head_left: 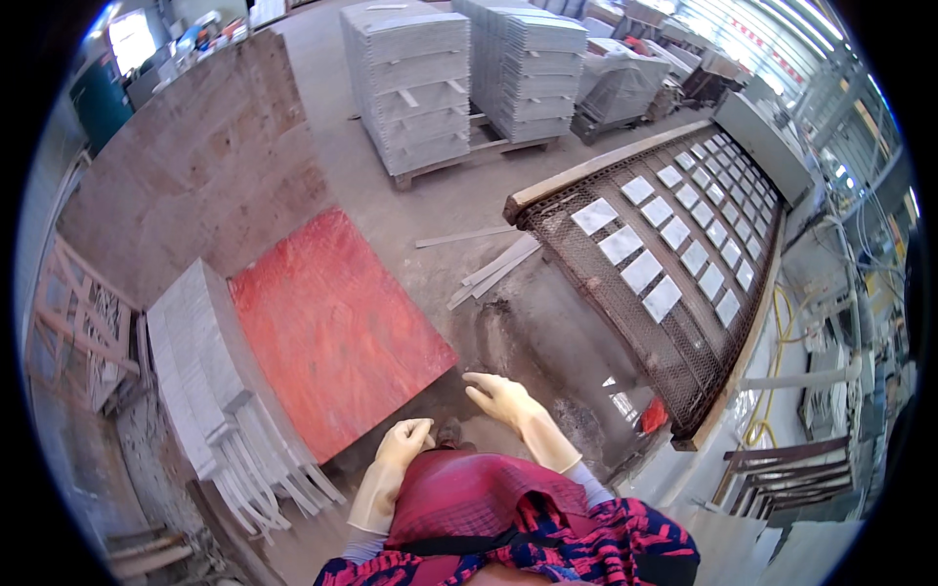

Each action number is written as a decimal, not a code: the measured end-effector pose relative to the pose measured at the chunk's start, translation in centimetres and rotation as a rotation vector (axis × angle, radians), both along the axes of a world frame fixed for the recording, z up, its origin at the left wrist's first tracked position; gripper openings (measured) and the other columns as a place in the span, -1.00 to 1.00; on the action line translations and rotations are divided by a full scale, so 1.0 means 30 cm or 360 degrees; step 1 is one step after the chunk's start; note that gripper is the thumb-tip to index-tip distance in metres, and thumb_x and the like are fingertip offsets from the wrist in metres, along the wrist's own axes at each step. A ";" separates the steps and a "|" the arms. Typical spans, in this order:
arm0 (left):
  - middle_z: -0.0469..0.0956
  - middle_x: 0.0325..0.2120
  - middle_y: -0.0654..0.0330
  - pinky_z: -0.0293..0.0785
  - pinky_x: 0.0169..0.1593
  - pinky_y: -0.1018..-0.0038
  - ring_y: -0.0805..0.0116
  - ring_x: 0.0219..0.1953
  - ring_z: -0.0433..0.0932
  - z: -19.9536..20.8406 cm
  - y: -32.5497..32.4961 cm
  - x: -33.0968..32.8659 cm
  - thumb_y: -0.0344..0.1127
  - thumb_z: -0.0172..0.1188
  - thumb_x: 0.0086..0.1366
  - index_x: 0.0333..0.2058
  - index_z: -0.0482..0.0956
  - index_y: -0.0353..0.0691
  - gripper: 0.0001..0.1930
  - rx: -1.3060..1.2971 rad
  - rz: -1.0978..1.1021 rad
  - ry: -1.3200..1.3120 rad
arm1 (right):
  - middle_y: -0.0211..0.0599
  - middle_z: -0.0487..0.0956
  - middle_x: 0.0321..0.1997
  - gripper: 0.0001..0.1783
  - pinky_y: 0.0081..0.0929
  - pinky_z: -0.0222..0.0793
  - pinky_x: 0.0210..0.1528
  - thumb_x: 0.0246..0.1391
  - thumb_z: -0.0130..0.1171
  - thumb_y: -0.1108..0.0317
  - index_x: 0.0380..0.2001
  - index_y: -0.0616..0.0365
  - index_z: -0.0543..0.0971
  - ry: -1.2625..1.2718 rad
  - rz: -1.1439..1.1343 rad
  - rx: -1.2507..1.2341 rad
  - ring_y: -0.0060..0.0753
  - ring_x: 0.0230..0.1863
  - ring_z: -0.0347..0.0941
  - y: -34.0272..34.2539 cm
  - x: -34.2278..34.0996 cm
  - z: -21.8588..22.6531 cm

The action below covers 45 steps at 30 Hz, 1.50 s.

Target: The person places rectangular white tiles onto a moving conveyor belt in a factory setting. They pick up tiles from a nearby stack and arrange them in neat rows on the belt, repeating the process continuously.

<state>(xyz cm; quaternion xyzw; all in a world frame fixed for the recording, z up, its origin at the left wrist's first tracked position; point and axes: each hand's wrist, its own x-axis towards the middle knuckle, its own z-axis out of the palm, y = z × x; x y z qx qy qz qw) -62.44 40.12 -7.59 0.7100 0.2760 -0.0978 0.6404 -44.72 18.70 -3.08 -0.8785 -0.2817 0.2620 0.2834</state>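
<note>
Both my hands wear pale cream rubber gloves and hang in front of my red apron. My left hand point(405, 441) is closed, its fingers curled in, with nothing seen in it; it is nearest to the near edge of a red board point(337, 332). My right hand point(500, 396) is open and holds nothing, its fingers stretched to the left and a little apart. It is over the floor, between the red board and a mesh conveyor point(611, 311). White-grey stone tiles point(642, 272) lie in rows on the conveyor belt, out of reach of either hand.
Stacked grey stone slabs point(200, 361) line the red board's left side. Stone strips point(498, 271) lie on the floor ahead. Tall tile stacks point(415, 88) stand on a wooden pallet point(415, 178) at the back. A large brown board point(210, 166) is far left; a slatted rack point(787, 474) stands right.
</note>
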 end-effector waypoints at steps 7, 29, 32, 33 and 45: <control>0.69 -0.47 0.15 0.46 -0.11 0.37 0.35 -0.33 0.61 -0.002 0.006 -0.196 0.03 0.10 0.44 -0.43 0.70 -0.30 -0.51 0.0207 -0.0197 0.0032 | -0.03 0.70 0.06 -0.41 -0.19 0.52 0.17 0.34 0.08 -0.11 0.21 0.08 0.60 0.0378 -0.0110 -0.0372 -0.01 0.09 0.64 -0.219 -0.173 -0.542; 0.66 0.10 -0.02 0.47 0.28 0.15 0.03 0.18 0.60 -0.674 1.153 -0.941 -0.01 0.20 0.37 0.06 0.70 -0.10 -0.58 0.0141 0.1072 0.0461 | 0.02 0.71 -0.02 -0.47 -0.15 0.52 0.08 0.35 0.10 -0.03 0.07 0.21 0.65 0.0561 -0.0412 -0.0899 -0.03 0.02 0.64 0.292 -0.572 -0.480; 0.64 0.12 -0.05 0.46 0.30 0.08 -0.05 0.21 0.58 -0.913 1.228 -1.173 0.02 0.19 0.34 0.05 0.70 -0.08 -0.57 0.0252 0.1246 0.0879 | 0.03 0.71 -0.02 -0.48 -0.14 0.51 0.09 0.35 0.10 -0.02 0.06 0.22 0.65 0.0633 -0.0307 -0.0936 -0.03 0.03 0.63 0.320 -0.662 -0.445; 0.64 0.12 -0.06 0.46 0.30 0.07 -0.05 0.21 0.58 -0.871 1.301 -1.206 0.03 0.22 0.31 0.05 0.70 -0.11 -0.54 0.0263 0.1129 0.1179 | 0.03 0.71 -0.02 -0.48 -0.14 0.51 0.09 0.35 0.10 -0.01 0.06 0.23 0.66 0.0637 -0.0278 -0.0925 -0.03 0.03 0.63 0.339 -0.684 -0.447; 0.62 0.09 -0.10 0.46 0.28 0.07 -0.09 0.18 0.57 -1.162 1.602 -1.559 -0.02 0.32 0.28 0.13 0.56 -0.22 -0.46 0.1034 0.1059 0.1265 | -0.02 0.67 0.04 -0.51 -0.29 0.58 0.05 0.31 0.21 0.19 0.25 0.09 0.54 0.0464 0.0786 -0.1183 -0.08 -0.06 0.66 0.604 -0.746 -0.377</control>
